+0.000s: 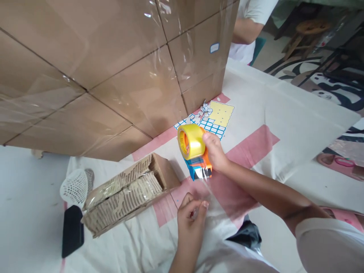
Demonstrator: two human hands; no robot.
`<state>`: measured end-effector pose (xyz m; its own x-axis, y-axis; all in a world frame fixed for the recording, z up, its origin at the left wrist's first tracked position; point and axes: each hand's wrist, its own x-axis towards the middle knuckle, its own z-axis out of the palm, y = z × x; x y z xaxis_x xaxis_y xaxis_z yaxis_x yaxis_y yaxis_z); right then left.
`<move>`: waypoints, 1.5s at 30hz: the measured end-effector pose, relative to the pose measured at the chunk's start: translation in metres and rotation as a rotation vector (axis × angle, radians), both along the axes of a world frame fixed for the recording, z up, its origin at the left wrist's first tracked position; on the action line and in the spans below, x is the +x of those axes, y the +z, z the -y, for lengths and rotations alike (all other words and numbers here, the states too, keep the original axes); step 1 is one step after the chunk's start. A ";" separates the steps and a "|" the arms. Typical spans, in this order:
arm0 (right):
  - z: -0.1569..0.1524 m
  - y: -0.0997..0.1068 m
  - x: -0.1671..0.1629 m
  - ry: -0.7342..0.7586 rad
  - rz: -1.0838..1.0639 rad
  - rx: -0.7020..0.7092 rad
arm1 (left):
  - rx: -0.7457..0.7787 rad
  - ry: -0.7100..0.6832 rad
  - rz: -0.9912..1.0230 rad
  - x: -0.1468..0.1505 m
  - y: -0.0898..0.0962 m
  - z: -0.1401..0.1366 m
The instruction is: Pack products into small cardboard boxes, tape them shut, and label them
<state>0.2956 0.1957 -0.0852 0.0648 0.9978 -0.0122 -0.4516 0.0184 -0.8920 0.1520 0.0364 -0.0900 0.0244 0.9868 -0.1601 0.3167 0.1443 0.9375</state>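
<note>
My right hand grips an orange and blue tape dispenser loaded with a roll of yellowish packing tape. A faint clear strip hangs below the dispenser's cutter, towards my left hand. There, thumb and forefinger are pinched together, apparently on the free end of that strip. Left of both hands lies a long cardboard box, its ragged, corrugated flaps partly covered with shiny tape. Behind the dispenser, a sheet of white, blue-edged labels with a bare yellow part rests on the cloth, with crumpled labels beside it.
A tall wall of taped cardboard boxes stands at the front and left. A dark phone-like slab and white perforated slippers lie at left. Another person's arm shows behind the boxes. A wooden stool stands at far right.
</note>
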 end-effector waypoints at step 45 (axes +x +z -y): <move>0.037 0.022 -0.011 0.188 1.325 0.246 | -0.167 -0.075 0.351 0.034 -0.031 0.020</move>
<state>0.2851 0.1588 -0.0628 -0.2474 0.9602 0.1300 0.7207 0.2720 -0.6377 0.1864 0.0162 -0.1210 0.1776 0.9413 -0.2870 -0.0034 0.2923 0.9563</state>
